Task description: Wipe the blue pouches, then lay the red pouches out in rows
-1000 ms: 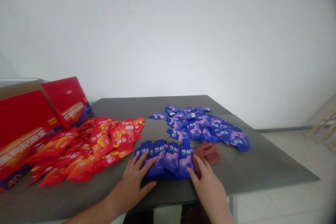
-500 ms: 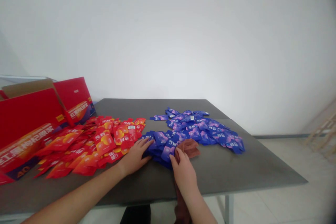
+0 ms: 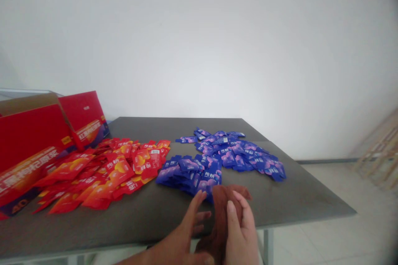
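My right hand point(image 3: 241, 227) is closed on a brown cloth point(image 3: 221, 207) at the table's front edge, and the cloth hangs down below the edge. To the left of the cloth, my left hand point(image 3: 189, 230) has its fingers apart and nothing in it. Just beyond both hands lies a pile of blue sachets point(image 3: 192, 174) with pink print and white lettering. More blue sachets point(image 3: 245, 155) spread out behind it to the right. A heap of red and orange sachets point(image 3: 115, 169) lies to the left.
Red cardboard boxes point(image 3: 34, 145) stand at the table's left side, one with its flaps up. The dark table point(image 3: 298, 198) has its right edge beside a pale floor. A white wall rises behind it. Blurred wooden slats point(image 3: 381, 161) lean at far right.
My left hand has left the blue sachets and come back toward me, opening. My right hand has drawn the brown cloth off the sachets toward the front edge.
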Motion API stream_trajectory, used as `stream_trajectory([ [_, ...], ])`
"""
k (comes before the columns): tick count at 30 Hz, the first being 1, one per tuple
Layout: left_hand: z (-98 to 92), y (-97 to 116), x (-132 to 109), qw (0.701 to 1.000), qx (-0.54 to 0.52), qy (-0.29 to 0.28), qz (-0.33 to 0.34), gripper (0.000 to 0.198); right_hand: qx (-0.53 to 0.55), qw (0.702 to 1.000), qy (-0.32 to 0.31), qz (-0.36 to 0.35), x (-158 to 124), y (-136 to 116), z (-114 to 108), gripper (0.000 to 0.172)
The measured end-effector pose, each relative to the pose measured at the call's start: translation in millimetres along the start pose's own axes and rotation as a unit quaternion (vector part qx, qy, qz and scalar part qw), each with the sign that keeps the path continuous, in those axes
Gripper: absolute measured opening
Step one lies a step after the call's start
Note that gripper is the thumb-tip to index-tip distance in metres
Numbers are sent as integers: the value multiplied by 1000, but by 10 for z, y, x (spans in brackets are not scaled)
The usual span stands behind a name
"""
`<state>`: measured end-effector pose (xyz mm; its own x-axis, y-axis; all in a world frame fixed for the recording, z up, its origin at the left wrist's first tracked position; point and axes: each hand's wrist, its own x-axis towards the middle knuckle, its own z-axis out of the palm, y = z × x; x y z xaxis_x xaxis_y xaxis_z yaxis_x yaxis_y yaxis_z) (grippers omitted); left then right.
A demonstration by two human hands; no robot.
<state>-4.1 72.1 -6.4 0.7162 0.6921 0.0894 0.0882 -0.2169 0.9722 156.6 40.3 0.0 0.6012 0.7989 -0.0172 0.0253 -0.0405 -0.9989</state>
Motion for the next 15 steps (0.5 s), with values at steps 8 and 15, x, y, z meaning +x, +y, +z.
stream_trajectory([
  [8, 228, 149, 489, 993, 96, 68, 24, 56, -137, 971, -94, -173, 291, -153, -597, 39],
  [15, 531, -226, 1059, 874, 380, -222, 206, 28, -343, 877, -46, -333, 1560, -426, -447, 33],
])
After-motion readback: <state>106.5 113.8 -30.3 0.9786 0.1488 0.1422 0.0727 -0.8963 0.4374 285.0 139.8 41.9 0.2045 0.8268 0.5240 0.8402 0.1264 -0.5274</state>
